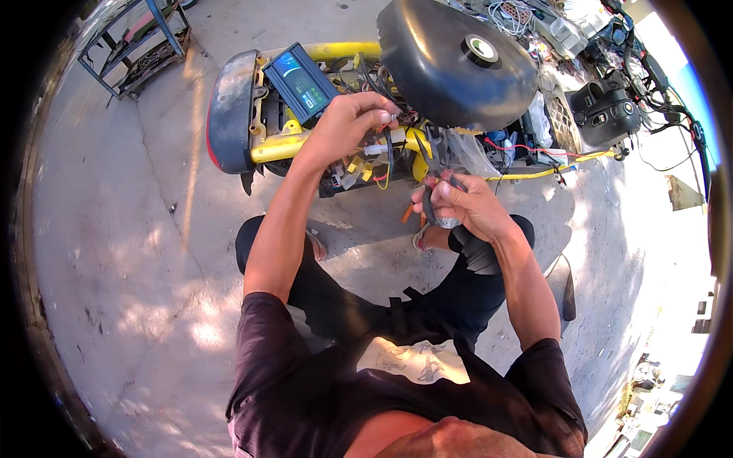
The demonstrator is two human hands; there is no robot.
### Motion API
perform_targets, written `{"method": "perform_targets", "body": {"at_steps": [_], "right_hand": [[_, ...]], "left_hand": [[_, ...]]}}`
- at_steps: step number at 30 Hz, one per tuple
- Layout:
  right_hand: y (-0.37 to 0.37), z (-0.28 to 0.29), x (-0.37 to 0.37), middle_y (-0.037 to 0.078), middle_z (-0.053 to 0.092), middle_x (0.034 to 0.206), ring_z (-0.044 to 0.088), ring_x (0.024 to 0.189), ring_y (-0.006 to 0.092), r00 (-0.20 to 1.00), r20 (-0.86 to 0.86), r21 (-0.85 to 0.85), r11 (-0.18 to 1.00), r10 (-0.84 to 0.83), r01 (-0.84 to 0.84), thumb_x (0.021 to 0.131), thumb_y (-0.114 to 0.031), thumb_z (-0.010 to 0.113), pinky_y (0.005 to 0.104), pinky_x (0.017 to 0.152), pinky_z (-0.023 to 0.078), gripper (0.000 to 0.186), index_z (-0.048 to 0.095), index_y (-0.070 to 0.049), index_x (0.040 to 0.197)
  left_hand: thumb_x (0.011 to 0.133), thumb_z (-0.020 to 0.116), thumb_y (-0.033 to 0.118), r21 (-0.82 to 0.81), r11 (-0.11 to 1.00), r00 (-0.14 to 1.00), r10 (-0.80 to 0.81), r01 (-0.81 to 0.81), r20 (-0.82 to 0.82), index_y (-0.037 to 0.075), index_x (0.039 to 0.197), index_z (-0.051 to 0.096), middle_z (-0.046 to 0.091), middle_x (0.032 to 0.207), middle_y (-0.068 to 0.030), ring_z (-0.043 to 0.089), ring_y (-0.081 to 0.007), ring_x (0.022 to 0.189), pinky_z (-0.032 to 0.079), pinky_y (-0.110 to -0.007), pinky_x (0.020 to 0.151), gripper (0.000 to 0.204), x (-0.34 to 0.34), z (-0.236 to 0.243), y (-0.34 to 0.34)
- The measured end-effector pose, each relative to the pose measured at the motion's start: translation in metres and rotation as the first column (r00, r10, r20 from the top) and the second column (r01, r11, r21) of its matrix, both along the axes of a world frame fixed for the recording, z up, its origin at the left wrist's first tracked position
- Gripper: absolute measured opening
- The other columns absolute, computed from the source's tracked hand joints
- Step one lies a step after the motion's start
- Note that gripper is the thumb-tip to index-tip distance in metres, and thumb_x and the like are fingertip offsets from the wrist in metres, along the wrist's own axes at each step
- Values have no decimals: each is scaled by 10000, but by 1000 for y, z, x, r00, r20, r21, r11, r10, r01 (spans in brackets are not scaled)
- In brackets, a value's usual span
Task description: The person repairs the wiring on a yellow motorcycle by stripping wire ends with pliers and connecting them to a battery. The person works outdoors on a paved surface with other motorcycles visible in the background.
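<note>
Fingers are closed on both hands, the left hand (342,126) pinching, the right hand (472,208) gripping. Beyond them stretches a yellow frame (279,149) with tangled wiring (390,154); a slip amid such crowding could nick a strand. In the right fingers, pliers (432,162) point away, long axis leaning slightly left. Between the left fingertips: apparently a wire end (394,117).

Metal pliers (432,162), smooth glossy shell (435,72), matt concrete floor (145,244)
</note>
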State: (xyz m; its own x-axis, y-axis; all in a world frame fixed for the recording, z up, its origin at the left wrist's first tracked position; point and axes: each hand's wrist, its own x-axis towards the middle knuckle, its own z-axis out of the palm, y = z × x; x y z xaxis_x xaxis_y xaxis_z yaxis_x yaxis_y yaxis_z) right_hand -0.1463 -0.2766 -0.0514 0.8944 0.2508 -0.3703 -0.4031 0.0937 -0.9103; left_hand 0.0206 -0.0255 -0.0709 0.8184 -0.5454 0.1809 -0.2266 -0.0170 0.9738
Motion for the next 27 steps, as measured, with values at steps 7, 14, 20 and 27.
{"method": "perform_targets", "body": {"at_steps": [7,14,20,27], "right_hand": [[71,-34,20,264,680,1289,734,1131,380,998,60,548,836,-1,-32,1103,-347,632,506,971,611,351,645,3,1119],[88,-35,22,232,708,1225,739,1118,384,992,-82,591,797,-100,129,1092,-371,647,534,969,620,424,577,3,1278],[91,-26,22,209,717,1147,754,1030,340,981,-138,581,791,-134,190,1117,-321,619,482,930,627,296,589,-28,1083],[97,-23,20,198,712,1129,755,1013,339,975,-161,600,769,-156,222,1113,-340,626,491,908,638,311,573,-34,1097]], "left_hand": [[1037,657,35,13,1000,999,-3,4,-35,-19,1097,749,768,994,-35,672,-104,914,551,-289,873,122,3,-1,6],[1013,638,42,19,999,999,30,-29,-23,-1,1127,753,743,940,-11,639,-72,846,530,-256,737,167,2,-3,4],[1010,649,62,-7,1000,997,30,-31,-76,-1,1112,752,700,881,-2,625,-71,831,513,-257,717,158,4,-8,3],[1021,662,81,-47,999,999,14,-16,-47,0,1103,744,699,879,1,617,-70,828,513,-258,731,142,4,-9,3]]}}
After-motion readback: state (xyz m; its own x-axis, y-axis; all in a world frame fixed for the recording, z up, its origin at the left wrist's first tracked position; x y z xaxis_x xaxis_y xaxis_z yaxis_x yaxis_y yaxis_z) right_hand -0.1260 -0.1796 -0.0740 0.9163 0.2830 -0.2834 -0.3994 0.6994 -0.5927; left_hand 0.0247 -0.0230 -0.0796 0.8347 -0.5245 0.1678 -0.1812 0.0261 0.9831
